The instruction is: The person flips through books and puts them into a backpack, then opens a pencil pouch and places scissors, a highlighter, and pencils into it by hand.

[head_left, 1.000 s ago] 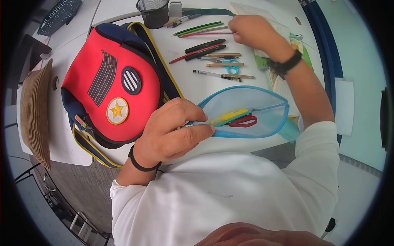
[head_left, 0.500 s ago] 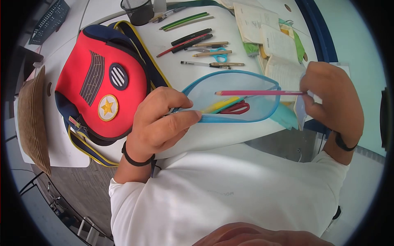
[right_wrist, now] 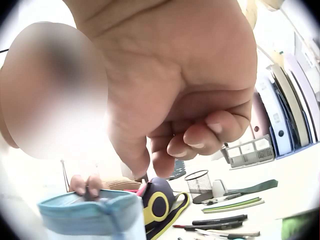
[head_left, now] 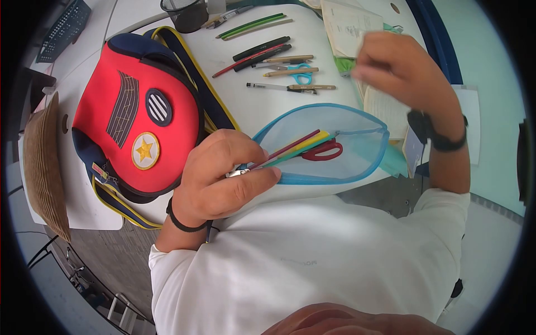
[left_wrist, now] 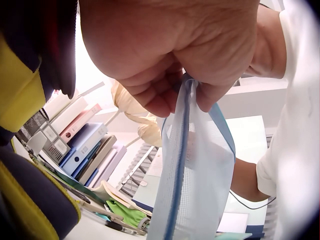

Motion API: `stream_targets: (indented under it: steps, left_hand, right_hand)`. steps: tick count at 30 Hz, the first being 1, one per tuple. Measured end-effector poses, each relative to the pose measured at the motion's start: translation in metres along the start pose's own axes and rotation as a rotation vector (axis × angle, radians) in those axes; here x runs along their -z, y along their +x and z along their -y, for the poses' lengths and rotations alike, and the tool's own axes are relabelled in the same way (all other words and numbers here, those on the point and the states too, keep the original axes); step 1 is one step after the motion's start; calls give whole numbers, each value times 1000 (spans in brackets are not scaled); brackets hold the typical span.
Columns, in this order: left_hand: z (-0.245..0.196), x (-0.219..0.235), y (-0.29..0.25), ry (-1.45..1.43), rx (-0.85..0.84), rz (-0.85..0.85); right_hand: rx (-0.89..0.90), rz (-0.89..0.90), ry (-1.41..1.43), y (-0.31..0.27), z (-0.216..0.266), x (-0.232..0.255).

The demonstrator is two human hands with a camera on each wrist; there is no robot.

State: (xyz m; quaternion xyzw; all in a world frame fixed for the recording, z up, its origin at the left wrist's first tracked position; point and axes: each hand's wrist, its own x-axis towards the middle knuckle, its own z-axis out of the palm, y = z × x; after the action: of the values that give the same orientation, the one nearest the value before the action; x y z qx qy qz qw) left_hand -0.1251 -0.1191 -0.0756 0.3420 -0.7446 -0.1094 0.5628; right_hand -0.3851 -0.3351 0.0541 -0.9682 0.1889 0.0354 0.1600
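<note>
My left hand (head_left: 223,176) pinches one end of a blue mesh zip pouch (head_left: 360,168), near its metal zip pull (head_left: 237,172); the pouch mouth gapes upward. Inside lie a dark pink pencil (head_left: 296,147), a yellow item (head_left: 319,135), a teal item (head_left: 301,151) and scissors with red handles (head_left: 312,156). In the left wrist view, fingertips and thumb meet on the pouch's top edge beside the zip (left_wrist: 181,165). Raised over the right side of the table, my right hand (head_left: 399,67) holds nothing, its fingers loosely bent in the right wrist view.
Pencils (head_left: 254,28), black markers (head_left: 262,58), pens and blue-handled scissors (head_left: 303,78) lie beyond the pouch. A red backpack (head_left: 162,72) stands left, a mesh pen cup (head_left: 187,17) at the back. Open books (head_left: 385,106) are at the right, a brown cushion (head_left: 44,167) far left.
My right hand picked up the pink pencil from the table, brought it over the pouch and let it go inside. It has since moved back up, away from the pouch. The left hand keeps its grip.
</note>
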Motion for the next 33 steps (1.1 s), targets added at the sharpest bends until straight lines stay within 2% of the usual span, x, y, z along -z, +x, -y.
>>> stream_targets:
  steps: [2, 4, 8, 10, 14, 19, 22, 26, 30, 33]
  left_hand:
    - [0, 1, 1, -5, 3, 7]
    - [1, 1, 1, -12, 13, 0]
    - [2, 1, 1, -7, 20, -1]
    - [3, 1, 2, -25, 31, -5]
    - [3, 3, 0, -23, 35, 8]
    - [1, 3, -2, -21, 85, 23]
    - [1, 3, -2, -24, 89, 19]
    - [1, 3, -1, -23, 83, 14]
    - [3, 0, -1, -6, 37, -16]
    - [4, -1, -1, 0, 30, -18]
  right_hand:
    - [-84, -89, -94, 26, -26, -22]
    - [-13, -158, -215, 53, -54, -49]
    - [-17, -179, -384, 107, -90, -87]
    - [-131, -108, -457, 128, -99, -96]
    - [-109, -173, -463, 148, -111, -110]
    - [-198, 13, -460, 150, -113, -109]
    - [-118, -29, -472, 132, -106, -96]
    - [-11, -246, -282, 69, -79, -38]
    - [-177, -92, -63, -12, -2, 26]
    - [-173, -70, -117, -56, 35, 31]
